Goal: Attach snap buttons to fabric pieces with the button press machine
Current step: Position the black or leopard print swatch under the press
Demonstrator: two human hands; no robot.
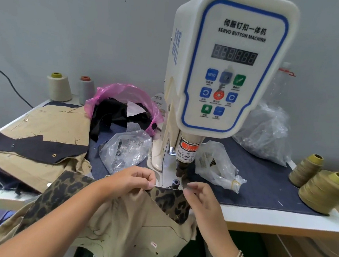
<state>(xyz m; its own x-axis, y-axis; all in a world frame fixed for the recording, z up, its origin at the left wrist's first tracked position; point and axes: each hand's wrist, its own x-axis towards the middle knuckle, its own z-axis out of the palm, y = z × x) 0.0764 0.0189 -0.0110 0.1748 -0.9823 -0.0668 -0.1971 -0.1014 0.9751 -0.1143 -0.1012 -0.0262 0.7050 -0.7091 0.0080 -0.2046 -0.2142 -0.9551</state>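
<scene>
Where panel reads "SERVO BUTTON MACHINE": press [228,71].

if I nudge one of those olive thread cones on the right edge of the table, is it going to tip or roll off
Probably steady: the nearer olive thread cone stands upright on its wide base, so a light nudge would likely slide it. It looks fully wound, so fairly heavy for its size. It sits close to the table edge; if tipped, its tapered shape would likely roll in a curve.

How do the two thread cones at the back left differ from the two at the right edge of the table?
The back-left cones are pale, one cream and one grey, and stand upright by the wall. The right-edge cones are olive-gold and lie tilted, one behind the other. All four are wound thread cones resting on the table.
</scene>
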